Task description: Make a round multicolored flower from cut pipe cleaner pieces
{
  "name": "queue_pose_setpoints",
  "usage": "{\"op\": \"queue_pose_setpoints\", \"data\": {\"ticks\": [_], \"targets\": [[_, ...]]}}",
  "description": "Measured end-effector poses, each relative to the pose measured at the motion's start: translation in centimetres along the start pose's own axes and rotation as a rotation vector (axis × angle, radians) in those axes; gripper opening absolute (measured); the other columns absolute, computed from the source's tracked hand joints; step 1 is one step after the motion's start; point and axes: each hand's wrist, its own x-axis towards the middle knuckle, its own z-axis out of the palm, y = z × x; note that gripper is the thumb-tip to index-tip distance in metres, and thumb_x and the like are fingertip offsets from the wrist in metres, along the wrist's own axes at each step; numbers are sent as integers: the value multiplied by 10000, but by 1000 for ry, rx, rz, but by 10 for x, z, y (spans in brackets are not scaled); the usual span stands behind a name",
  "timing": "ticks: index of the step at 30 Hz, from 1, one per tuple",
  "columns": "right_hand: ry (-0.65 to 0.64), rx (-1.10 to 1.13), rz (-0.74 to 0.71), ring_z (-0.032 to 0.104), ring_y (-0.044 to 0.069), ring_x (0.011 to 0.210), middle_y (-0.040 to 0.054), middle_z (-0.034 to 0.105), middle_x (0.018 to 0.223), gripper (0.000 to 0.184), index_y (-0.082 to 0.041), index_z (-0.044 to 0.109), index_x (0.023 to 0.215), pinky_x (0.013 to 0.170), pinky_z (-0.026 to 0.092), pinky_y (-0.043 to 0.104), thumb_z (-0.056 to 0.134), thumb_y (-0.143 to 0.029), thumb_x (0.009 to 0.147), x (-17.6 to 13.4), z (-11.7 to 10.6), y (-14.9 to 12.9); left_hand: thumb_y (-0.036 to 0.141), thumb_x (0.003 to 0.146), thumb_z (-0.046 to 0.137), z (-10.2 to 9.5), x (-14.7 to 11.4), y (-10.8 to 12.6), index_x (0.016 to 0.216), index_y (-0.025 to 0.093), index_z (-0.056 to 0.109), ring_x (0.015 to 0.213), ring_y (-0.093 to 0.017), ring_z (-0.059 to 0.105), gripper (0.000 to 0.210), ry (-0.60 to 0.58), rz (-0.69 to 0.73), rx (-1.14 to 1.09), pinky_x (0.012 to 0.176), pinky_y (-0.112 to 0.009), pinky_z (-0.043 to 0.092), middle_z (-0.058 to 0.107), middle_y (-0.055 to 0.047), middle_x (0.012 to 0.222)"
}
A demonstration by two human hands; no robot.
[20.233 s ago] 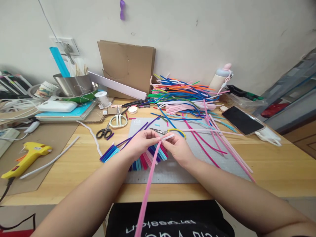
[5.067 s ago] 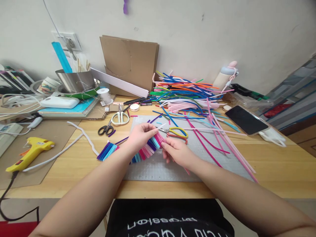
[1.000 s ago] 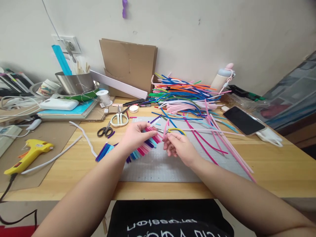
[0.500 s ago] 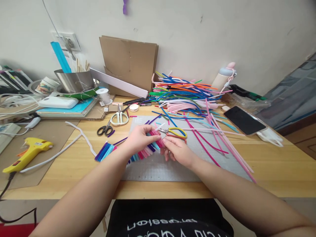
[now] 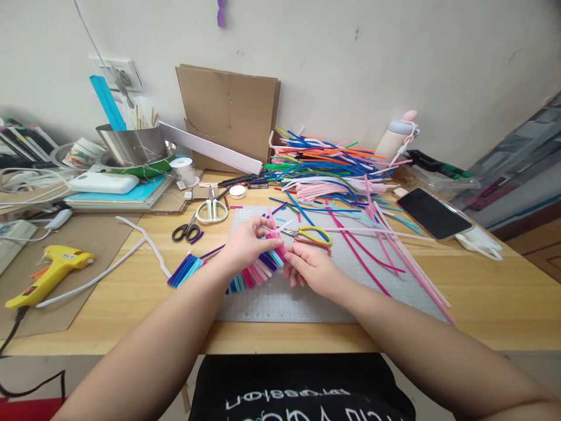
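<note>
A long strip of pipe cleaner pieces in purple, blue, pink and turquoise lies across the grey cutting mat, its left end past the mat's edge. My left hand is closed on the strip's right end, thumb on top, and its wrist hides the middle. A pink pipe cleaner piece sticks up beside those fingers. My right hand pinches the lower end of a pink piece at the same spot. Just behind lie pliers with yellow and orange handles.
Loose pink pipe cleaners spread over the mat's right side, with a big multicoloured pile behind. White-handled scissors and black scissors lie left of the mat. A yellow glue gun rests far left, a phone far right.
A pink piece now stands up above my left fingers. My right hand has shifted slightly left, and my left fingers have changed position a little on the strip.
</note>
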Motion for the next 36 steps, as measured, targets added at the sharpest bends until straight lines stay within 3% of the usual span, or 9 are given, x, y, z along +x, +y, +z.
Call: {"op": "queue_pose_setpoints", "data": {"ticks": [4, 8, 18, 27, 36], "targets": [[-12, -46, -50, 576, 88, 481, 2, 606, 688, 274, -185, 503, 799, 395, 376, 184, 401, -417, 906, 0, -1, 4, 296, 600, 773, -2, 0, 2, 834, 124, 594, 657, -118, 596, 342, -34, -48, -70, 679, -266, 458, 652, -17, 728], [-14, -54, -45, 583, 90, 494, -2, 606, 688, 264, -189, 510, 806, 409, 389, 185, 413, -415, 902, -1, -1, 3, 333, 609, 763, -4, 0, 3, 750, 124, 634, 605, -111, 564, 283, -54, -50, -20, 619, -251, 431, 638, -11, 674], [53, 196, 127, 556, 97, 392, -7, 599, 575, 331, -185, 482, 781, 323, 336, 170, 444, -505, 856, 4, -2, 3, 355, 556, 792, -4, 0, 9, 699, 131, 638, 599, -102, 557, 307, 71, -30, -93, 606, -227, 408, 649, 3, 650], [69, -30, -7, 544, 76, 415, -9, 592, 613, 312, -179, 494, 698, 350, 342, 170, 445, -428, 881, 1, 1, 2, 356, 597, 768, -2, 2, 2, 678, 132, 610, 555, -95, 538, 286, 72, 42, -30, 558, -218, 389, 617, 18, 610], [78, 41, 46, 521, 75, 364, -20, 585, 563, 309, -179, 488, 714, 319, 305, 165, 438, -439, 873, 3, 2, 0, 354, 605, 765, 0, 4, -4, 689, 132, 606, 591, -104, 549, 286, 70, 70, -36, 574, -221, 406, 627, 7, 638]]}}
